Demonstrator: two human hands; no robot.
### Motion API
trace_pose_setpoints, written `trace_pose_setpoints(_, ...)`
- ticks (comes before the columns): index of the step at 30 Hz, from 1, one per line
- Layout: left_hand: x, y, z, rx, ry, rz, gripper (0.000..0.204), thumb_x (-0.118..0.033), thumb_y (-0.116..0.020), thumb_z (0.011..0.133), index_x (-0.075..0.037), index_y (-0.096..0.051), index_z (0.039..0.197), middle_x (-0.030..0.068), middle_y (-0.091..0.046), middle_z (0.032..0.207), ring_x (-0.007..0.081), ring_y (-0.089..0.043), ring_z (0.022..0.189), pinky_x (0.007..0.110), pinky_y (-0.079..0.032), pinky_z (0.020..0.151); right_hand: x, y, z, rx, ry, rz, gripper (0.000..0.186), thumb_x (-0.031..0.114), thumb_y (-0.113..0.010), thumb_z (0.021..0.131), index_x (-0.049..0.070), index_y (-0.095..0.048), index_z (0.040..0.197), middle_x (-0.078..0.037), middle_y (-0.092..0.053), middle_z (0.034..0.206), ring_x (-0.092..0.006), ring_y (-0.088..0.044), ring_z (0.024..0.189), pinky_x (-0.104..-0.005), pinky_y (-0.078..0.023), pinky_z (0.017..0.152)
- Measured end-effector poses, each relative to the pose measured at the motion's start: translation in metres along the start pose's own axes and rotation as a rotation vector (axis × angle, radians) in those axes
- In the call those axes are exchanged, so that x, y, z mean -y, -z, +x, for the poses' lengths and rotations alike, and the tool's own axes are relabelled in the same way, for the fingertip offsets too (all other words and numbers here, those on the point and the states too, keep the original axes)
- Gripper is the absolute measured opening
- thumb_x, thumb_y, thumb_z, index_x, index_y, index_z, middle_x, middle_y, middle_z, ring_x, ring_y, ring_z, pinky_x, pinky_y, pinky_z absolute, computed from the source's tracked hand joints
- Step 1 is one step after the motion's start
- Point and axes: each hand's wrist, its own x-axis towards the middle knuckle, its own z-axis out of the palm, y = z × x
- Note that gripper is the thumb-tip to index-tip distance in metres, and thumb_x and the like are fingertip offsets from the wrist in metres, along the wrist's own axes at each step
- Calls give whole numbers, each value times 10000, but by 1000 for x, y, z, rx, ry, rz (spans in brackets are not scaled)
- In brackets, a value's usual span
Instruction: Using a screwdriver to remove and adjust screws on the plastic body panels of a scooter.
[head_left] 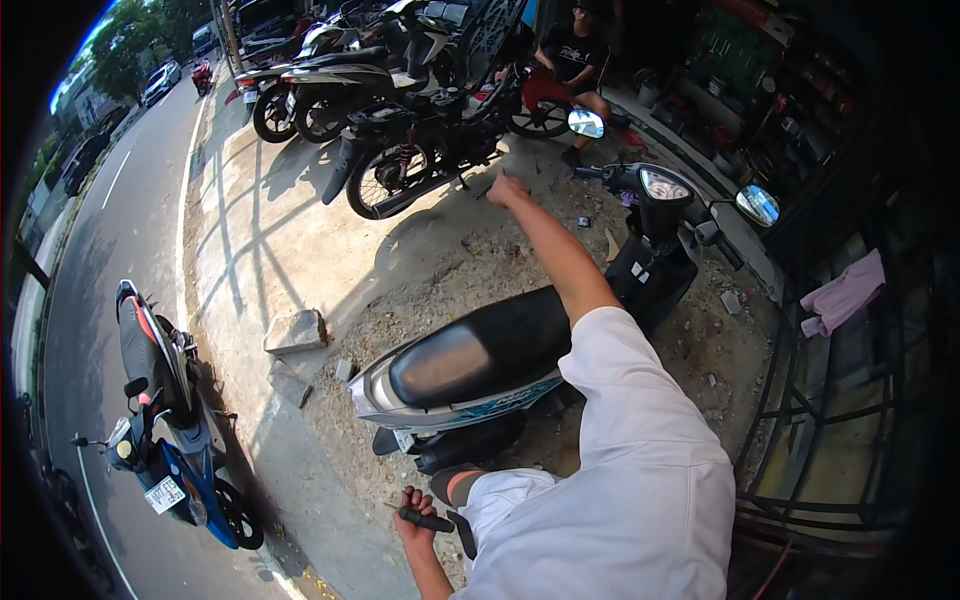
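Observation:
Low in the head view, my left hand (418, 528) is closed round a dark-handled screwdriver (428, 519), with a thin tip showing at its left end. My right arm reaches far forward over a parked scooter. At its end my right hand (509, 188) points with the index finger stretched out, the other fingers curled, and nothing visible in it. The scooter's black seat (480, 345) lies below that arm, and its handlebar mirror (665, 186) stands to the right. Beyond the hand is a black motorcycle (400, 170), apart from it.
A blue scooter (185, 460) stands at the road edge on the left. A concrete block (295, 332) lies on the gravelly ground. Several motorbikes stand at the back, near a seated person (575, 60). A pink cloth (845, 290) hangs on a metal rack to the right.

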Motion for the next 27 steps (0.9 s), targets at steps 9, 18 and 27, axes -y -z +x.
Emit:
trace_pose_setpoints(9,-97,-56,65,-151,89,57,186,-232,-375,920,-82,-476,876,19,-404,654,137,-370,568,224,-366,457,50,45,107,-291,-28,-178,584,302,-505,813,267,-280,1351,-76,-555,1144,-252,-553,1034,-389,-469,793)
trace_pose_setpoints(18,-211,-120,145,-187,-81,174,171,-237,-394,913,-99,-468,845,12,-403,636,118,-366,527,224,-360,467,1,-300,-191,-96,162,-200,609,449,-464,812,144,-338,1323,-173,-174,1406,-350,-169,1289,-562,-75,1016)
trace_pose_setpoints(27,-230,-184,343,-112,534,327,169,-237,-414,882,-93,-473,816,16,-401,680,139,-372,579,251,-350,525,2,-311,-190,-93,30,-46,475,396,-474,796,265,-446,1251,-59,-272,1390,-234,-205,1299,-498,-77,1053)
